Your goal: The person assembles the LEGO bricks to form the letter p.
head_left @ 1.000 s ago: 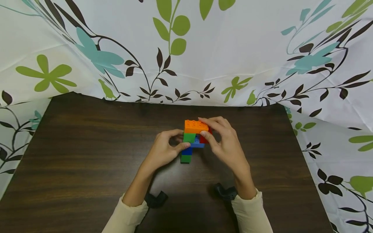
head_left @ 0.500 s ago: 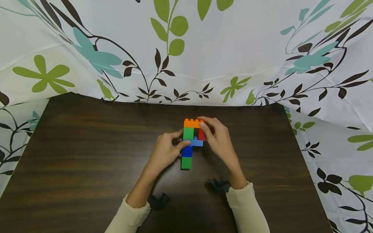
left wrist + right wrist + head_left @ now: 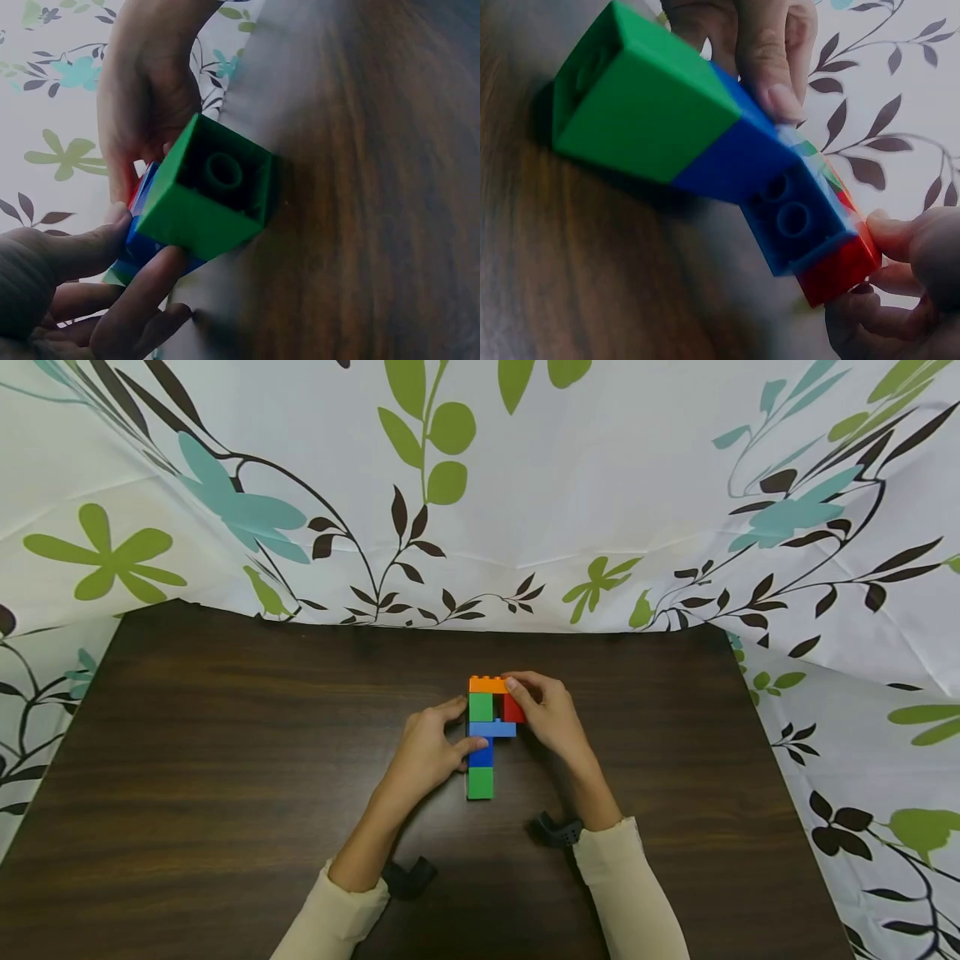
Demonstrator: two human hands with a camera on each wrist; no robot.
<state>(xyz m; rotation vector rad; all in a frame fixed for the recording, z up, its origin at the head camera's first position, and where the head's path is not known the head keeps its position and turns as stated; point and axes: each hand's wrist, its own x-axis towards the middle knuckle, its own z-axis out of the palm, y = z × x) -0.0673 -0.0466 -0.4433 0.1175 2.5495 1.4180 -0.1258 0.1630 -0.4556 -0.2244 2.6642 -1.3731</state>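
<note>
Both hands hold one joined stack of toy building bricks above the table. An orange brick (image 3: 486, 684) tops it, over a green brick (image 3: 481, 707) and a red brick (image 3: 513, 708) with a gap between them. Below come a wider light blue brick (image 3: 492, 728), a dark blue brick (image 3: 481, 753) and a lower green brick (image 3: 481, 783), whose hollow underside shows in the left wrist view. My left hand (image 3: 427, 739) pinches the stack's middle from the left, thumb at the blue bricks. At the upper right, my right hand (image 3: 553, 714) grips the orange and red bricks.
A dark wooden table (image 3: 247, 777) spreads beneath the hands. Behind it and along the sides hangs a white cloth (image 3: 600, 485) with a leaf print. Black wrist mounts (image 3: 408, 878) stick out near both sleeve cuffs.
The stack has tilted so that its front faces the head camera and the orange brick's top is less visible. My right hand has shifted slightly left, still gripping; the left has barely moved.
</note>
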